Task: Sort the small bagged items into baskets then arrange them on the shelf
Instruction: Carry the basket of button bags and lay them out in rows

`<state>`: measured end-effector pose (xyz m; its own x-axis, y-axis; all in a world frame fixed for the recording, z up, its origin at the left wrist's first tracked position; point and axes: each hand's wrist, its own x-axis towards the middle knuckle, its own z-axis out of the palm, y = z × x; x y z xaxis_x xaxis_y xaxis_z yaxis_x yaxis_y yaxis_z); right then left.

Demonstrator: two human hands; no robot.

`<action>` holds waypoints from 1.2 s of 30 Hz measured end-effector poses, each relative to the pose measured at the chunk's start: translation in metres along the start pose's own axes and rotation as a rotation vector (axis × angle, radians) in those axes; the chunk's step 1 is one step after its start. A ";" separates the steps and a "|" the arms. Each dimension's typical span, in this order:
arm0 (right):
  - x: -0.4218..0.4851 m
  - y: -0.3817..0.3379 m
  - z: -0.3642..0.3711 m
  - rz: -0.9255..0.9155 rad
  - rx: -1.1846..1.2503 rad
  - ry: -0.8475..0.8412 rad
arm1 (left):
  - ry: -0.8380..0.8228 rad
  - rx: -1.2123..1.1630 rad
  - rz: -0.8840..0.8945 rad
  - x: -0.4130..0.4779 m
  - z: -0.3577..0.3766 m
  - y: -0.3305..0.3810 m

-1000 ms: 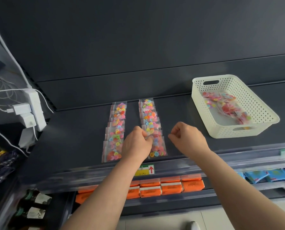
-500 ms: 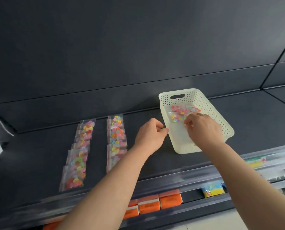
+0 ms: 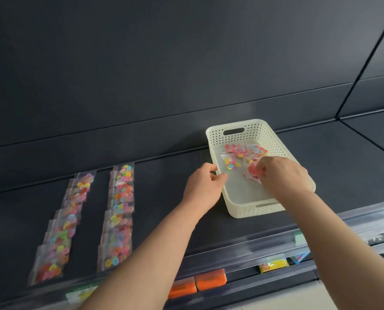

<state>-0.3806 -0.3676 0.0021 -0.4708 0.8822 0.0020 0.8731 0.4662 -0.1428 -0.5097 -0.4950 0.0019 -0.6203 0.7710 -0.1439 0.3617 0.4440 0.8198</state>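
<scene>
Bag (image 3: 252,171) now pinched, basket (image 3: 273,139), dark shelf (image 3: 164,186) (matte)

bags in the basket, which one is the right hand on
The red-filled bag, frontmost in the white basket: the right hand pinches it; the others lie untouched behind.

right hand (image 3: 282,175) moved into basket (image 3: 235,124), pinching bag (image 3: 252,171), left hand (image 3: 203,186) gripping rim

The single head-worn camera is looking forward and down at close range, facing the white perforated plastic basket (image 3: 244,209) sitting slightly right of centre.
</scene>
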 end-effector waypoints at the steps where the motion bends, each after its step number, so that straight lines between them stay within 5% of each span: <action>1: 0.003 0.004 -0.003 -0.029 -0.015 0.018 | -0.019 -0.006 0.001 0.001 0.007 0.004; 13: 0.061 -0.008 0.023 -0.133 -0.011 -0.091 | 0.031 -0.012 -0.074 0.009 0.005 0.003; 19: 0.052 -0.018 0.024 -0.192 -0.142 0.080 | 0.033 -0.070 -0.091 0.004 -0.011 -0.008; 27: 0.019 -0.056 -0.024 -0.024 0.772 0.314 | 0.087 -0.139 -0.079 -0.001 -0.049 -0.031; 31: -0.005 -0.109 -0.025 -0.076 1.158 0.024 | 0.082 -0.391 -0.137 -0.003 -0.070 -0.036; 33: -0.016 -0.128 -0.016 -0.095 1.217 -0.224 | 0.058 -0.594 -0.190 -0.004 -0.082 -0.041; 36: -0.024 -0.140 0.002 -0.073 1.191 -0.362 | 0.084 -0.700 -0.188 -0.003 -0.095 -0.056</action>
<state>-0.4916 -0.4540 0.0197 -0.6861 0.7000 -0.1982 0.2746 -0.0031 -0.9615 -0.5937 -0.5658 0.0086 -0.6897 0.6602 -0.2974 -0.2686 0.1481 0.9518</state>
